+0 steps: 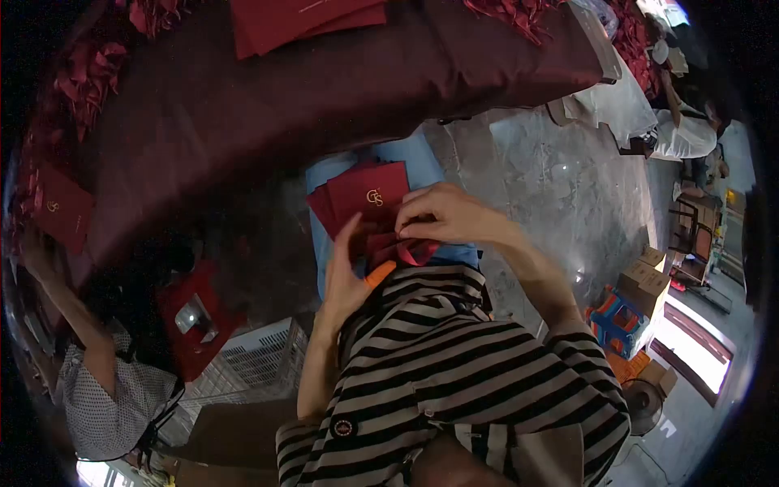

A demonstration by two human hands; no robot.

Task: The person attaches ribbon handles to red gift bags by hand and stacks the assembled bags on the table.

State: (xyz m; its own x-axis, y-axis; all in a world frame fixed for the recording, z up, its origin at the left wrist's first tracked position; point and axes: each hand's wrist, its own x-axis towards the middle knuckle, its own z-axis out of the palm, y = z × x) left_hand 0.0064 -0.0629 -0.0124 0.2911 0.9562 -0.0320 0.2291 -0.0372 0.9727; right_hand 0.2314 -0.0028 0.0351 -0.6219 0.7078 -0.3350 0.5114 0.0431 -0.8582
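Note:
Dark red bags [369, 191] with a gold logo lie fanned on the person's lap, over light blue trousers. My right hand [434, 213] is at their lower right, its thumb and fingers pinched on a red ribbon [418, 250]. My left hand [347, 280] is at the lower left edge of the bags, thumb and fingers apart around the red material; its hold on it is unclear. Something orange [380, 274] shows at the left hand, by the striped shirt.
A table with a dark red cloth [284, 89] curves across the front, with red bags [308, 20] and ribbon bunches [85, 77]. A co-worker [114, 390] sits at the left beside a white crate [256, 361]. Cardboard boxes [645, 284] stand at the right.

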